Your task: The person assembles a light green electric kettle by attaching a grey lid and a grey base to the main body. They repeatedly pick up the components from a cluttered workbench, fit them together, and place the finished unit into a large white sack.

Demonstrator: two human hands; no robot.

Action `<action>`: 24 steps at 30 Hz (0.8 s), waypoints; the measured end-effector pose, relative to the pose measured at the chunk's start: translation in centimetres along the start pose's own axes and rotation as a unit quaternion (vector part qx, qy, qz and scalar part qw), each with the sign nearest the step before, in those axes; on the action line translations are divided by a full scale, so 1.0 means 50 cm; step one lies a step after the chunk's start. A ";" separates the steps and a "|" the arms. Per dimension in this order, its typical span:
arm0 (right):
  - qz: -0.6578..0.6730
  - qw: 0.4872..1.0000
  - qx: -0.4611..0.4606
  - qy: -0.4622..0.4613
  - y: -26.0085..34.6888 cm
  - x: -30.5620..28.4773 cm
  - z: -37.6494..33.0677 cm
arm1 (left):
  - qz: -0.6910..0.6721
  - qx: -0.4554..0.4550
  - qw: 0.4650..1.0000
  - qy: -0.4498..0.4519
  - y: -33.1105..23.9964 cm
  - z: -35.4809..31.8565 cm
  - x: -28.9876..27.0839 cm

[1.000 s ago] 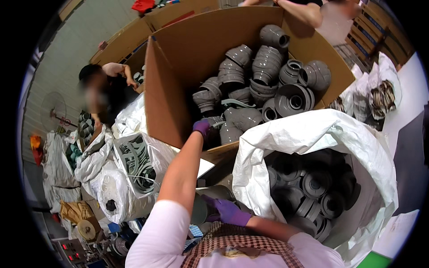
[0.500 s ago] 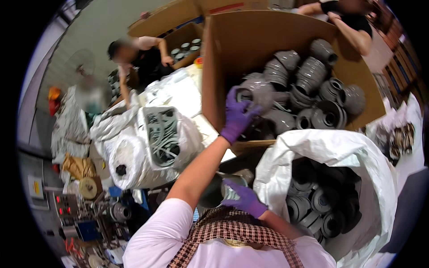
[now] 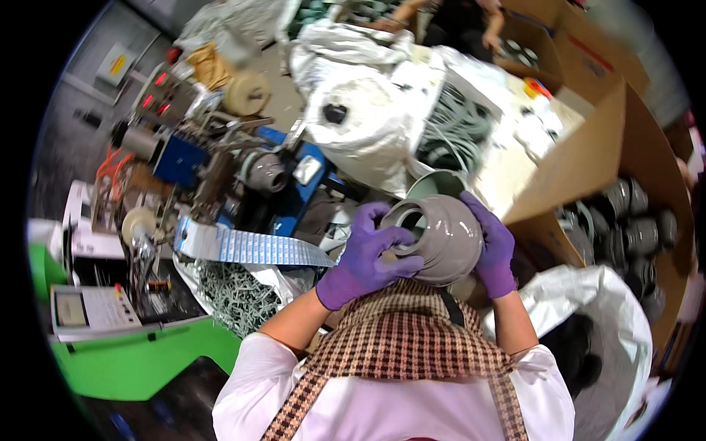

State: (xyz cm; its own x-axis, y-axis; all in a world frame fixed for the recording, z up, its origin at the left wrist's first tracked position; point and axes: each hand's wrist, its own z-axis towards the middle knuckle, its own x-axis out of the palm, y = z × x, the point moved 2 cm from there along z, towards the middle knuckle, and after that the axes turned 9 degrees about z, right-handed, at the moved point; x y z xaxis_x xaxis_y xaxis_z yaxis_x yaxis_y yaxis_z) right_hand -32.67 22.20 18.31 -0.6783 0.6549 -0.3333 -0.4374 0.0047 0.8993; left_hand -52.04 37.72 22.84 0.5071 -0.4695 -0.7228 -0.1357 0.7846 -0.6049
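Left of the big cardboard box [image 3: 588,158] of grey parts, a rounded grey pipe fitting [image 3: 440,239] is held at chest height, its long axis tilted and its open mouth pointing up-left. The left hand [image 3: 365,259] grasps its rim; the right hand [image 3: 494,246] cups its far side.

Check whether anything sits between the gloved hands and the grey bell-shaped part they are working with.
Nothing visible does. The left hand and the right hand, both in purple gloves, already grip the grey bell-shaped part directly from either side, held up in front of the chest.
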 end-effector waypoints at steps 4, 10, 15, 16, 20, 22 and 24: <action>0.043 0.996 -0.018 0.080 0.112 0.191 0.147 | -0.170 -0.026 0.967 -0.188 0.104 -0.013 -0.199; 0.252 0.887 0.216 0.321 0.233 0.341 0.240 | -0.007 -0.041 0.930 -0.364 0.206 -0.059 -0.545; 0.209 0.891 0.174 0.364 0.241 0.447 0.188 | 0.058 -0.145 0.952 -0.262 0.219 -0.067 -0.502; 0.199 0.890 0.181 0.369 0.252 0.451 0.193 | 0.082 -0.140 0.952 -0.258 0.217 -0.066 -0.498; 0.209 0.868 0.228 0.389 0.266 0.438 0.220 | 0.198 -0.110 0.946 -0.233 0.230 -0.054 -0.488; 0.226 0.863 0.255 0.373 0.239 0.432 0.223 | 0.088 -0.158 0.956 -0.230 0.213 -0.041 -0.473; 0.201 0.886 0.131 0.397 0.222 0.413 0.246 | 0.023 -0.176 0.957 -0.229 0.203 -0.022 -0.450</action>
State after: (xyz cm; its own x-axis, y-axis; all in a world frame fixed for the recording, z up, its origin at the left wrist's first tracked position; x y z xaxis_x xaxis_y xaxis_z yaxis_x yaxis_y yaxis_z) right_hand -44.30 45.07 24.88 -0.9952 -0.0940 0.0279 0.0149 0.1361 0.9906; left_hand -65.76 55.82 32.61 0.8021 -0.1479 -0.5786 -0.4053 0.5769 -0.7092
